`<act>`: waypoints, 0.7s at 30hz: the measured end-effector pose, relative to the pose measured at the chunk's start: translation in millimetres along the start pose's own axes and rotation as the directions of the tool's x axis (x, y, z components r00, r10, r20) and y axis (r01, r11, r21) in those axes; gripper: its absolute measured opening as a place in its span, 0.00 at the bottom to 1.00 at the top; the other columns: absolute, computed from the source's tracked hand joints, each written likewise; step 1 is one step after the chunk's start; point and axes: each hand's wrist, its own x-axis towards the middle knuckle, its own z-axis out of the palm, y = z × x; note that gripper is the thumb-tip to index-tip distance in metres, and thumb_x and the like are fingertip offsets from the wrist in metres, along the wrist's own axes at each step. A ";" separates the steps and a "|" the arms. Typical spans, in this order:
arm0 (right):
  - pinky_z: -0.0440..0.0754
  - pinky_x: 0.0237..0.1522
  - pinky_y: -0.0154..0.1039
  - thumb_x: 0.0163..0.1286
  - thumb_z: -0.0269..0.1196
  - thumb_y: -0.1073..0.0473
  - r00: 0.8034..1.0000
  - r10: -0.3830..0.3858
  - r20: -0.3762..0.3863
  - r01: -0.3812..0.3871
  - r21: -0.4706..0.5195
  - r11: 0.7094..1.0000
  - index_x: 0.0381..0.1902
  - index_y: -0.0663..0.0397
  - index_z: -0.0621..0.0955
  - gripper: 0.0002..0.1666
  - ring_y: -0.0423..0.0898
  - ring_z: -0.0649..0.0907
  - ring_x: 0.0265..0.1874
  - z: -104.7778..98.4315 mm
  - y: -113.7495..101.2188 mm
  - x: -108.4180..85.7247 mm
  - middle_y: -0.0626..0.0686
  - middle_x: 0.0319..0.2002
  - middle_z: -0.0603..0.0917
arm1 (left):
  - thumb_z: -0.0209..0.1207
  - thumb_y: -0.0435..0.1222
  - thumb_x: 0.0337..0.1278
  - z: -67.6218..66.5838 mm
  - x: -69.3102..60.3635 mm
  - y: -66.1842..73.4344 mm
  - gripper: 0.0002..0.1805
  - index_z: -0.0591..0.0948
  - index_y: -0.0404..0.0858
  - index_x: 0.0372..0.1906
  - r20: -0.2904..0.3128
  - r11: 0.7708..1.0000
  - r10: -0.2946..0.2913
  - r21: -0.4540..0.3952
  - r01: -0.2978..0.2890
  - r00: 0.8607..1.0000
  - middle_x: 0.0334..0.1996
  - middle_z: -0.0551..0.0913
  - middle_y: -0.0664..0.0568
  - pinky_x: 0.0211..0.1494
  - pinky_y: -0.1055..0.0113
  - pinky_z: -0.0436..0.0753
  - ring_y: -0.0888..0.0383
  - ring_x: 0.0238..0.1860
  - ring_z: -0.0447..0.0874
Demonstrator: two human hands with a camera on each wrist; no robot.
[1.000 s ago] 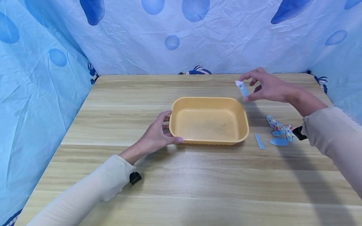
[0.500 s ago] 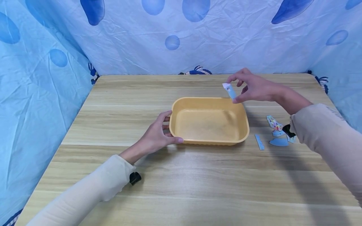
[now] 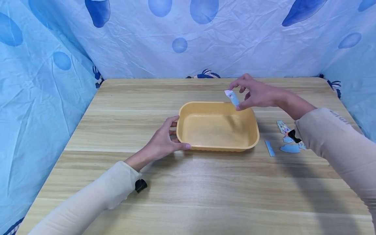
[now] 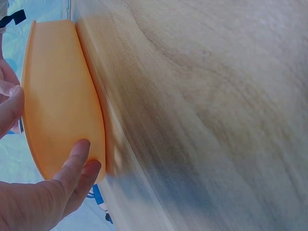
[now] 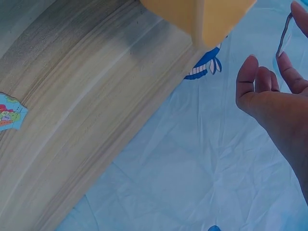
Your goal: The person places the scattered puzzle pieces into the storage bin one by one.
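Observation:
My left hand holds the near left corner of a yellow plastic tub. Its thumb lies along the front rim, and the fingers touch the outer side wall, as the left wrist view shows on the tub. Over the tub's far right corner, my right hand pinches a flat light-blue piece of printed card between thumb and finger. One end of this piece is white. In the right wrist view the card piece appears nearly edge-on. Nothing lies on the visible tub floor.
Right of the tub, a narrow blue strip and a wider blue piece lie on the wooden table. Several colourful pieces lie beside them, partly hidden by the right wrist's black band. A blue patterned cloth hangs behind.
My right hand has moved left with the pinched card piece, from beyond the tub's right side to above its far right corner. The left hand and tub have stayed in place.

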 end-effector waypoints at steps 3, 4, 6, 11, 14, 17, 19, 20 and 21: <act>0.76 0.53 0.50 0.55 0.72 0.64 1.000 -0.008 0.010 0.008 0.004 1.000 0.64 0.53 0.69 0.39 0.56 0.63 0.57 2.0 -0.3 2.3 0.58 0.58 0.58 | 0.78 0.34 0.34 -0.1 0.1 -0.2 0.60 0.54 0.43 0.73 0.001 1.000 -0.001 0.002 0.001 1.000 0.61 0.67 0.45 0.49 0.70 0.85 0.48 0.57 0.75; 0.76 0.54 0.50 0.56 0.72 0.64 1.000 -0.010 0.018 0.010 0.005 1.000 0.64 0.53 0.69 0.39 0.56 0.63 0.58 2.6 -0.8 3.2 0.57 0.58 0.58 | 0.78 0.34 0.34 -0.2 0.2 -0.3 0.60 0.54 0.43 0.73 0.002 1.000 0.000 0.002 0.000 1.000 0.61 0.67 0.45 0.49 0.70 0.85 0.48 0.57 0.75; 0.76 0.54 0.50 0.56 0.71 0.63 0.999 -0.016 0.031 0.016 0.006 1.000 0.64 0.53 0.69 0.38 0.56 0.63 0.58 4.2 -2.3 5.5 0.57 0.59 0.57 | 0.78 0.34 0.33 -0.3 0.4 -0.4 0.60 0.54 0.43 0.73 0.003 1.000 0.001 0.001 -0.001 1.000 0.61 0.67 0.45 0.49 0.70 0.85 0.48 0.57 0.75; 0.76 0.54 0.51 0.56 0.72 0.63 0.998 -0.033 0.050 0.033 0.015 0.999 0.62 0.54 0.70 0.37 0.56 0.63 0.57 10.4 -7.4 12.1 0.57 0.60 0.57 | 0.79 0.35 0.33 -0.4 0.0 -0.6 0.60 0.54 0.43 0.73 0.005 1.000 0.008 -0.007 -0.008 1.000 0.61 0.67 0.44 0.49 0.70 0.85 0.48 0.57 0.75; 0.76 0.54 0.50 0.55 0.72 0.64 0.997 -0.044 0.059 0.042 0.039 0.998 0.62 0.54 0.70 0.37 0.55 0.63 0.56 15.0 -10.2 16.2 0.57 0.59 0.57 | 0.79 0.35 0.33 -0.4 -0.2 -0.7 0.60 0.54 0.42 0.73 0.005 1.000 0.011 -0.010 -0.011 1.000 0.61 0.67 0.44 0.49 0.69 0.85 0.47 0.57 0.75; 0.75 0.54 0.50 0.55 0.72 0.64 0.996 -0.043 0.076 0.038 0.059 0.998 0.62 0.54 0.70 0.37 0.55 0.62 0.57 19.2 -12.0 19.4 0.56 0.59 0.56 | 0.79 0.35 0.33 -0.3 -0.4 -0.9 0.60 0.54 0.42 0.73 0.006 1.000 0.014 -0.008 -0.014 1.000 0.61 0.67 0.44 0.50 0.69 0.85 0.47 0.57 0.75; 0.74 0.54 0.50 0.55 0.72 0.64 0.996 -0.042 0.081 0.038 0.056 0.998 0.61 0.53 0.70 0.36 0.55 0.63 0.57 21.8 -12.5 21.4 0.56 0.59 0.57 | 0.79 0.36 0.33 -0.1 -0.4 -0.9 0.59 0.54 0.42 0.73 0.008 1.000 0.019 -0.006 -0.019 1.000 0.61 0.67 0.44 0.50 0.69 0.85 0.47 0.57 0.75; 0.74 0.55 0.50 0.55 0.72 0.64 0.996 -0.043 0.082 0.038 0.056 0.998 0.61 0.53 0.70 0.36 0.55 0.63 0.57 23.0 -13.1 22.2 0.56 0.59 0.57 | 0.79 0.36 0.34 -0.1 -0.3 -1.0 0.59 0.54 0.42 0.73 0.007 1.000 0.020 -0.005 -0.020 1.000 0.61 0.67 0.44 0.50 0.68 0.85 0.47 0.57 0.75; 0.74 0.55 0.50 0.55 0.72 0.64 0.996 -0.044 0.083 0.039 0.056 0.998 0.61 0.53 0.71 0.36 0.56 0.63 0.57 24.2 -13.5 23.1 0.56 0.59 0.57 | 0.79 0.36 0.34 -0.1 -0.3 -1.0 0.59 0.54 0.42 0.73 0.008 1.000 0.022 -0.006 -0.022 1.000 0.61 0.67 0.43 0.50 0.68 0.85 0.47 0.57 0.75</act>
